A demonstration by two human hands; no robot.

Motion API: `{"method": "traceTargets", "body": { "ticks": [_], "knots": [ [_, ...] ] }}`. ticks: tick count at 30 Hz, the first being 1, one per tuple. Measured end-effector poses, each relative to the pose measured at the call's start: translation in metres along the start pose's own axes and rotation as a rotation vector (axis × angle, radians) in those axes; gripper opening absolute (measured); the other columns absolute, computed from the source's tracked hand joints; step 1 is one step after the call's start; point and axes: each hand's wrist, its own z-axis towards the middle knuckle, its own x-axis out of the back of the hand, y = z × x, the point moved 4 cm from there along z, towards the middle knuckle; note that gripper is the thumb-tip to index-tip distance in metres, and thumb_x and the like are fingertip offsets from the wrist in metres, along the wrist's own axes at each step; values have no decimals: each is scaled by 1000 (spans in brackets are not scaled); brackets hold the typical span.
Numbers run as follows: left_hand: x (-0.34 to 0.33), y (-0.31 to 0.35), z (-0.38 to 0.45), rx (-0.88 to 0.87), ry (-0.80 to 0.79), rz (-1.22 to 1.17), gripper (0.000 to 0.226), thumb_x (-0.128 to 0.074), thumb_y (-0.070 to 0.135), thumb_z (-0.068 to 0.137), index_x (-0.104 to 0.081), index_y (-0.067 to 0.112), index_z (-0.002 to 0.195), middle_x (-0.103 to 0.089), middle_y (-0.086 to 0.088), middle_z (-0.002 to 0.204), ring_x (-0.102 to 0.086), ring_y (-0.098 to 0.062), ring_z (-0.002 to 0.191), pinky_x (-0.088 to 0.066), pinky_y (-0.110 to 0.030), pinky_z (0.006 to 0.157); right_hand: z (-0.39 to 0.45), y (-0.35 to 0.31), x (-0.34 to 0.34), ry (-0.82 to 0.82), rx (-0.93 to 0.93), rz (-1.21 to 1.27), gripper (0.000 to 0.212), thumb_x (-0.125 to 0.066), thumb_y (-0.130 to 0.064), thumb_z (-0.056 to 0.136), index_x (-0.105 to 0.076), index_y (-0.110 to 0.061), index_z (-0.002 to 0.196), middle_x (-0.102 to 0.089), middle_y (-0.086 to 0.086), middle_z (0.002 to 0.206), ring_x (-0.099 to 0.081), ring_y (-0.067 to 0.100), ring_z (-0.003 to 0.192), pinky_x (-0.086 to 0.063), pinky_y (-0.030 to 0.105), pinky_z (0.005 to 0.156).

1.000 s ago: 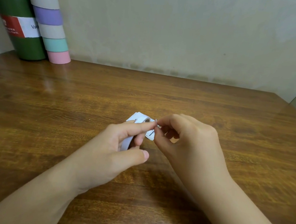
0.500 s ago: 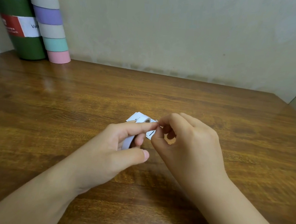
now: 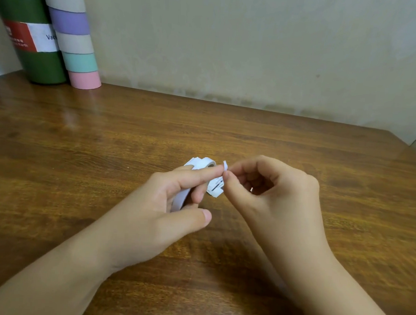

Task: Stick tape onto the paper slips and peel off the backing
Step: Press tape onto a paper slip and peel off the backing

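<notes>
Far left, against the wall: a dark green cylindrical bottle (image 3: pixel 30 56) with a red-and-white label, touching a tilted stack of pastel-banded rolls (image 3: pixel 73 37). Brown wooden table (image 3: pixel 105 139), centre: the left hand (image 3: pixel 160 203) grips a white roll of tape (image 3: pixel 188 180) and a small printed white paper slip (image 3: pixel 215 186), forefinger extended along the top. The right hand (image 3: pixel 268 192) pinches a small white tab (image 3: pixel 225 165) at that fingertip, remaining fingers curled.

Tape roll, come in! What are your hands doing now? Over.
Left hand grips tape roll. Right hand pinches white tape end. Paper slip beneath. Nothing in the way.
</notes>
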Motion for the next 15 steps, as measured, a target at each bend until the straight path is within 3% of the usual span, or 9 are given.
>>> {"method": "traceTargets", "body": {
  "ticks": [3, 8, 15],
  "knots": [
    [-1, 0, -1, -77, 32, 244, 61, -55, 39, 67, -50, 50, 127, -43, 6, 84, -43, -13, 68, -42, -22, 79, 1, 4, -1, -44, -70, 40, 5, -75, -20, 75, -73, -22, 71, -67, -12, 62, -60, 1, 61, -42, 5, 58],
    [-3, -1, -1, -145, 52, 467, 64, -49, 40, 70, -48, 40, 134, -41, 14, 84, -43, -9, 70, -37, -10, 70, 1, 4, -2, -77, -90, 36, 5, -74, -18, 75, -74, -23, 74, -69, -14, 63, -63, -1, 61, -48, 10, 62],
    [-6, -3, -2, -172, 47, 529, 65, -45, 43, 70, -44, 41, 135, -38, 21, 85, -44, -8, 74, -39, -13, 65, 0, 4, -3, -99, -102, 40, 4, -72, -17, 75, -74, -20, 74, -68, -13, 62, -62, 0, 59, -47, 11, 58]
  ]
}}
